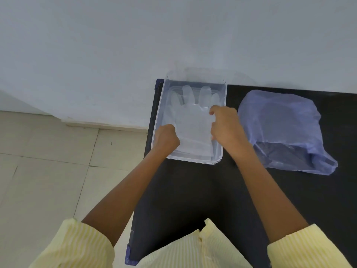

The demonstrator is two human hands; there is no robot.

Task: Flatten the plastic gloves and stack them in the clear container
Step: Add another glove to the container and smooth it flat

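You are at the stacking step. Your left hand [167, 136] and right hand [226, 125] both reach inside the container [157, 113], which stands at the far left corner of the bench [193, 190], close to the wall. The glove [190, 120] lies inside it, fingers pointing away from you and cuff toward you, spread nearly flat on the bottom. Whether other gloves lie beneath it you cannot tell through the clear plastic.

Your left hand is curled tight on the glove's left edge near the cuff. Your right hand pinches the right edge between thumb and forefinger, near the base of the glove's fingers. So both hands are clamped on the glove, one at each side.

The next move probably calls for a gentle outward pull to take out the last wrinkles. Then let go with both hands and smooth the film down with flat palms, since thin plastic tends to cling and lift when fingers come away. After that, the blue bag [280, 122] just to the right of the container is likely your source for the next glove, though what it holds is not clear.
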